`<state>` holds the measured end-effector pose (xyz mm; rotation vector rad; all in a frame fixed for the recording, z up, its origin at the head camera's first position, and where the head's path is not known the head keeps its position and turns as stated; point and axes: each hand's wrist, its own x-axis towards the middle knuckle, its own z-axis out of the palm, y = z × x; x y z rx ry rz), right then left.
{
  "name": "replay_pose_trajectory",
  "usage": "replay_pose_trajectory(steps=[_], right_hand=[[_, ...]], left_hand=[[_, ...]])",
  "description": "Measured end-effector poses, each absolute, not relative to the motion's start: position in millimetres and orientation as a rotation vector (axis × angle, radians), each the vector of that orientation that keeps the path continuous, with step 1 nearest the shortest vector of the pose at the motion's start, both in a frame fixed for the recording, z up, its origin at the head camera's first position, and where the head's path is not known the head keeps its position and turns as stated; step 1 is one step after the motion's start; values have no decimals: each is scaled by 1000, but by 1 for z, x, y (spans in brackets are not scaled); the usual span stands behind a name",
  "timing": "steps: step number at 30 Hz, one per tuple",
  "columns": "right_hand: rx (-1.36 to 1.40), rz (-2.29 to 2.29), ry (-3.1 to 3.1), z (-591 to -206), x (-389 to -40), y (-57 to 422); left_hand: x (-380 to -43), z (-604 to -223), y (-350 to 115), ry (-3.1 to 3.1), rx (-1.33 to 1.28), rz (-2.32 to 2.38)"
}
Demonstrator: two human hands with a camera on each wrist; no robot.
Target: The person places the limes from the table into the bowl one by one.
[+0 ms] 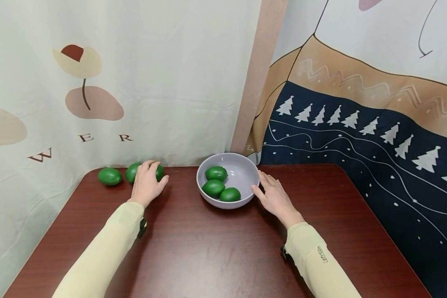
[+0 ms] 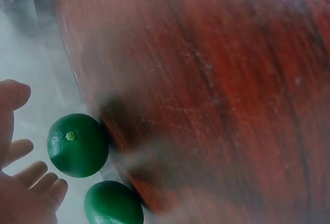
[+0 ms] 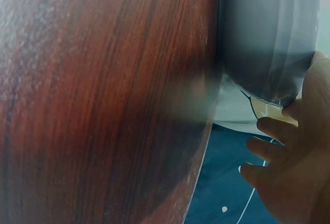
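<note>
Reaching over the back left of the table, my left hand (image 1: 147,184) has its fingers spread around a green lime (image 1: 159,172), partly hidden by the hand. In the left wrist view a gap shows between the fingers and that lime (image 2: 77,145). A second lime (image 1: 131,172) lies just left of the hand, and a third (image 1: 109,176) farther left. My right hand (image 1: 276,199) touches the right side of a lavender-grey bowl (image 1: 243,176), fingers extended along its outside and thumb at the rim. Inside the bowl lie three limes (image 1: 216,173), grouped toward its left.
The dark red wooden table (image 1: 208,248) ends at the back against a pale printed curtain (image 1: 179,82). A navy cloth with white trees (image 1: 320,140) hangs along the right side. The bowl stands near the back edge.
</note>
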<state>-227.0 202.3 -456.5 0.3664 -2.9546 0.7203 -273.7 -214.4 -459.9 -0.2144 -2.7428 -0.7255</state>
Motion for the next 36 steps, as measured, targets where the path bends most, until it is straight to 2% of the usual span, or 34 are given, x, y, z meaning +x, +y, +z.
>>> replay_pose_trajectory(steps=[36], right_hand=[[358,756,-2948,-455,-225,201]], left_hand=[[-281,-465,-215,-2791,-134,-768]])
